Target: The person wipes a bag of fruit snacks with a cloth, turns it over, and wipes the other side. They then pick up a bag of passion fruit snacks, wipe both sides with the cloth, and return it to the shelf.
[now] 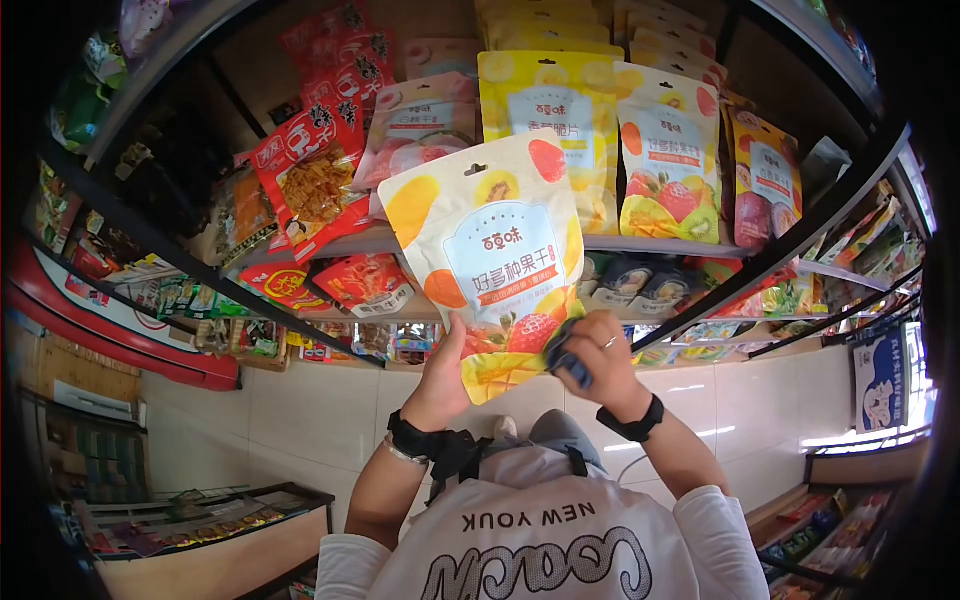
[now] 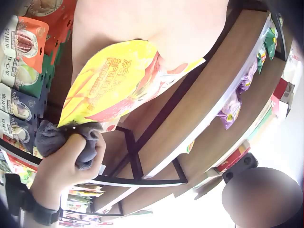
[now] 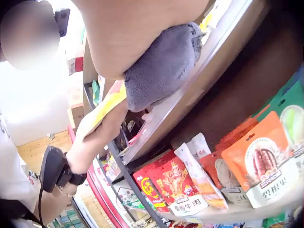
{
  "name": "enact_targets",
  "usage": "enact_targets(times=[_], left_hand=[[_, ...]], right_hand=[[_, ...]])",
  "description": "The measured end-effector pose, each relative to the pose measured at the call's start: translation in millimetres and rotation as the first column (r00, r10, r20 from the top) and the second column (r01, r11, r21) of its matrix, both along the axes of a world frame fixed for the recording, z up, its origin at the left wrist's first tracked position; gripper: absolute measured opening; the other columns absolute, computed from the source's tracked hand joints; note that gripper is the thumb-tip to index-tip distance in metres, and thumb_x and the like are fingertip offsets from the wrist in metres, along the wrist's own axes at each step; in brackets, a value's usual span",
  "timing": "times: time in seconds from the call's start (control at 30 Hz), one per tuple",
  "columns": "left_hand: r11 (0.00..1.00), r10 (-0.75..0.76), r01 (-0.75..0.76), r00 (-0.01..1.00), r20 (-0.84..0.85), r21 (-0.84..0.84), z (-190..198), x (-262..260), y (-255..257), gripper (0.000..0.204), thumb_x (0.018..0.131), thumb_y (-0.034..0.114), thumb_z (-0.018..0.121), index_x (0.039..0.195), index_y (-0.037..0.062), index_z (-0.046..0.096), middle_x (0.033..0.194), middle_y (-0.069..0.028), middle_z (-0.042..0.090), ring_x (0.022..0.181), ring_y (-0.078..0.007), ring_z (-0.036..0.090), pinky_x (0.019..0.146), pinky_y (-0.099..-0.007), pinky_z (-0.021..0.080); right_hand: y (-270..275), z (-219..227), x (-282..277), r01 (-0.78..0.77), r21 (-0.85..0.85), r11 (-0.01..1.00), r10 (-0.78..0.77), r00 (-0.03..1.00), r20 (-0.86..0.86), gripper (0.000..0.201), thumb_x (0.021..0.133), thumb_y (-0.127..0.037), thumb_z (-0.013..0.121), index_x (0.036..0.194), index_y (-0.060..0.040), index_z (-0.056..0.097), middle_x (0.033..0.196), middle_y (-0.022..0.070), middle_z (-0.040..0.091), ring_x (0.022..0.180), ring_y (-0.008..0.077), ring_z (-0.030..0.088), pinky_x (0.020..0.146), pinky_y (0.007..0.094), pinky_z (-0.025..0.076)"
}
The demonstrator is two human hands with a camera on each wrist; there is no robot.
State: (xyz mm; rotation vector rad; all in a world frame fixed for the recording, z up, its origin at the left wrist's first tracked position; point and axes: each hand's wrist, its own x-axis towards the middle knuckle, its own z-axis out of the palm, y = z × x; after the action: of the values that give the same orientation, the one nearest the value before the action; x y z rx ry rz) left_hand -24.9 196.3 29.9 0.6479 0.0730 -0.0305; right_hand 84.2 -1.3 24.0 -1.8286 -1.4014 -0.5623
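Note:
A white, yellow and orange dried-fruit pouch (image 1: 490,240) is held up in front of the snack shelf. My left hand (image 1: 447,365) grips its lower left corner, thumb on the front. My right hand (image 1: 598,352) holds a dark grey cloth (image 1: 563,355) bunched against the pouch's lower right corner. In the left wrist view the pouch (image 2: 114,80) slants over the right hand (image 2: 71,156), whose fingers are curled round the cloth (image 2: 52,137). In the right wrist view the cloth (image 3: 161,66) sits under the right hand (image 3: 133,28), with the pouch's yellow edge (image 3: 102,111) below it.
Behind the pouch, rows of yellow fruit pouches (image 1: 545,100) and red snack bags (image 1: 310,170) stand on a shelf with black rails (image 1: 790,245). More packets (image 3: 175,185) fill the lower shelves. A low counter (image 1: 210,545) stands on the pale tiled floor at lower left.

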Motion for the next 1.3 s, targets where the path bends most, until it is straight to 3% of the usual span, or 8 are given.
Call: enact_targets(times=[0.33,0.63,0.8,0.9,1.0,1.1,1.13,1.3], left_hand=[[0.996,0.004,-0.001,0.999,-0.040,0.092,-7.7,-10.7,7.7,0.056,0.102,0.044,0.033,0.139,0.0036,0.036,0.136,-0.0144,0.050,0.122,-0.0267,0.052,0.102,-0.0421,0.043],[0.965,0.209,-0.188,0.972,-0.107,0.181,-28.7,-5.0,16.4,0.046,0.101,0.040,0.043,0.124,0.0010,0.051,0.118,-0.0098,0.060,0.106,-0.0182,0.060,0.092,-0.0341,0.049],[0.909,0.270,-0.205,0.953,-0.135,0.363,-25.6,-2.5,14.6,0.040,0.100,0.034,0.047,0.122,0.0009,0.053,0.113,-0.0062,0.062,0.101,-0.0136,0.060,0.091,-0.0298,0.047],[0.864,0.221,-0.149,0.970,-0.098,0.480,-41.4,-1.3,22.3,0.036,0.099,0.027,0.051,0.124,0.0008,0.052,0.113,-0.0056,0.062,0.101,-0.0118,0.059,0.091,-0.0286,0.046],[0.833,0.255,-0.164,0.962,-0.103,0.529,-48.5,5.7,24.1,0.042,0.097,0.021,0.057,0.131,-0.0009,0.045,0.122,-0.0070,0.057,0.107,-0.0130,0.056,0.092,-0.0279,0.045],[0.799,0.322,-0.262,0.946,-0.017,0.541,-52.9,9.8,17.9,0.057,0.092,0.020,0.063,0.139,0.0012,0.037,0.132,-0.0101,0.050,0.116,-0.0171,0.050,0.095,-0.0305,0.043],[0.767,0.310,-0.213,0.949,-0.060,0.605,-52.7,9.1,18.8,0.076,0.089,0.021,0.067,0.149,0.0094,0.021,0.144,-0.0135,0.036,0.128,-0.0224,0.042,0.102,-0.0333,0.039],[0.861,0.068,-0.088,0.996,0.058,0.500,-41.5,1.8,-11.2,0.096,0.081,0.031,0.075,0.150,0.0094,0.012,0.147,-0.0126,0.032,0.137,-0.0255,0.031,0.109,-0.0378,0.031]], right_hand=[[-9.2,21.5,37.6,0.300,0.114,0.947,-0.269,0.936,-0.229,0.021,0.064,0.002,0.064,0.085,-0.0006,0.058,0.089,0.0141,0.057,0.088,0.0332,0.056,0.080,0.0395,0.046],[-19.3,11.5,39.0,-0.062,0.145,0.988,0.136,0.796,-0.590,0.028,0.087,-0.021,0.062,0.096,0.0048,0.060,0.090,0.0166,0.062,0.085,0.0298,0.061,0.080,0.0344,0.045],[-13.0,22.3,23.4,-0.213,0.000,0.977,0.149,0.685,-0.713,0.032,0.076,-0.017,0.077,0.099,0.0016,0.066,0.097,0.0172,0.067,0.086,0.0296,0.065,0.078,0.0348,0.049],[-10.3,22.9,18.5,-0.174,-0.060,0.983,0.081,0.698,-0.711,0.021,0.079,-0.009,0.073,0.095,0.0019,0.067,0.091,0.0155,0.068,0.084,0.0246,0.065,0.079,0.0327,0.048],[-9.0,19.5,14.1,-0.140,-0.049,0.989,0.083,0.794,-0.602,0.018,0.077,-0.008,0.072,0.091,0.0015,0.067,0.088,0.0162,0.066,0.080,0.0322,0.063,0.072,0.0348,0.050],[-8.4,4.7,12.1,-0.113,-0.121,0.986,0.052,0.905,-0.422,0.013,0.075,-0.006,0.072,0.083,0.0008,0.064,0.078,0.0148,0.061,0.073,0.0332,0.059,0.068,0.0353,0.049],[-1.5,5.0,6.1,-0.093,-0.068,0.993,0.060,0.918,-0.392,0.014,0.071,-0.004,0.072,0.076,-0.0009,0.060,0.072,0.0134,0.055,0.069,0.0324,0.056,0.064,0.0365,0.048],[18.0,-4.9,-13.2,-0.137,-0.145,0.980,0.084,0.943,-0.321,0.017,0.068,-0.005,0.073,0.079,-0.0038,0.059,0.076,0.0103,0.057,0.074,0.0308,0.057,0.064,0.0382,0.049]])
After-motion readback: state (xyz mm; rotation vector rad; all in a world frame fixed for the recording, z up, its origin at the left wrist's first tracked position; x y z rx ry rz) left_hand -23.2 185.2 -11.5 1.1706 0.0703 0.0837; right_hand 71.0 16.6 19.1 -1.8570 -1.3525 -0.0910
